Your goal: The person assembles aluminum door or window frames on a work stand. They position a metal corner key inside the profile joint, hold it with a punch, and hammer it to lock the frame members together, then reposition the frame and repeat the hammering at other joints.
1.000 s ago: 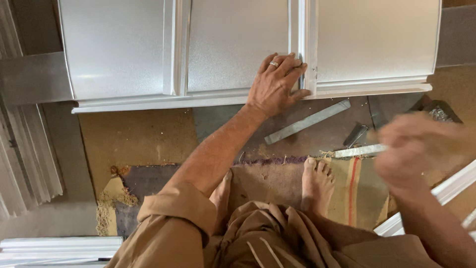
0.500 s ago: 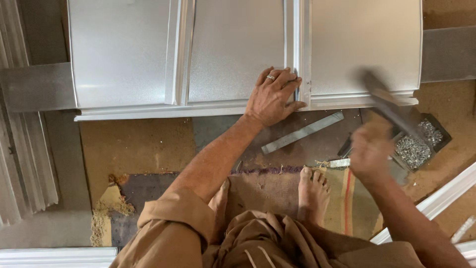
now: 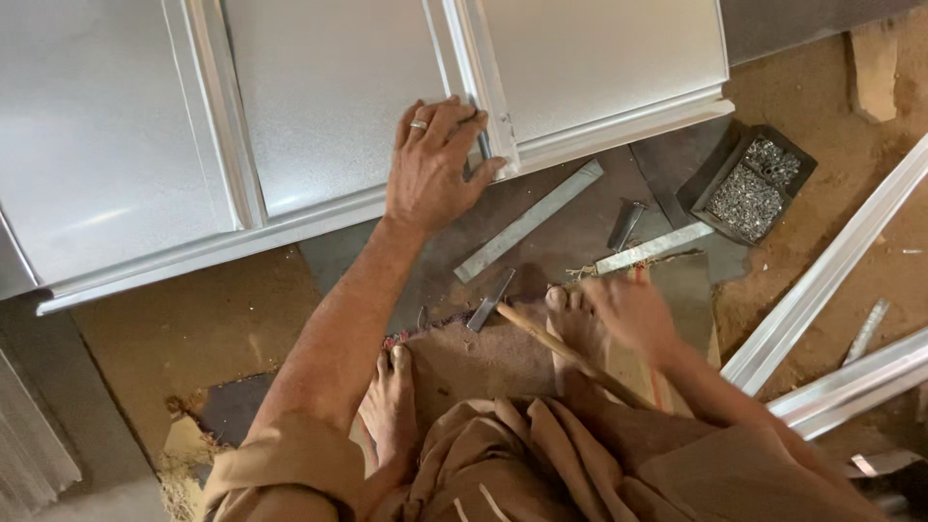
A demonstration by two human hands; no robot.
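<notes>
My left hand point(image 3: 433, 164) lies flat on a large silver aluminium-framed panel point(image 3: 319, 97), fingers at the joint of an upright bar and the bottom rail. A ring is on one finger. My right hand point(image 3: 630, 314) is blurred, low by my right foot point(image 3: 568, 324), fingers loosely apart and holding nothing. A hammer point(image 3: 541, 333) with a wooden handle lies on the floor beside that foot. Its metal head points towards the panel, and its handle end runs under my forearm.
Two flat metal strips point(image 3: 527, 220) point(image 3: 652, 248) and a short metal piece point(image 3: 626, 224) lie on the floor. A dark tray of small silver fasteners point(image 3: 749, 184) sits at right. Long aluminium profiles point(image 3: 822, 280) lie at the right edge. My left foot point(image 3: 391, 406) rests on a mat.
The right hand, which held the hammer raised near the tray, has come down to the right foot. The hammer now lies on the floor. The left hand stays on the panel.
</notes>
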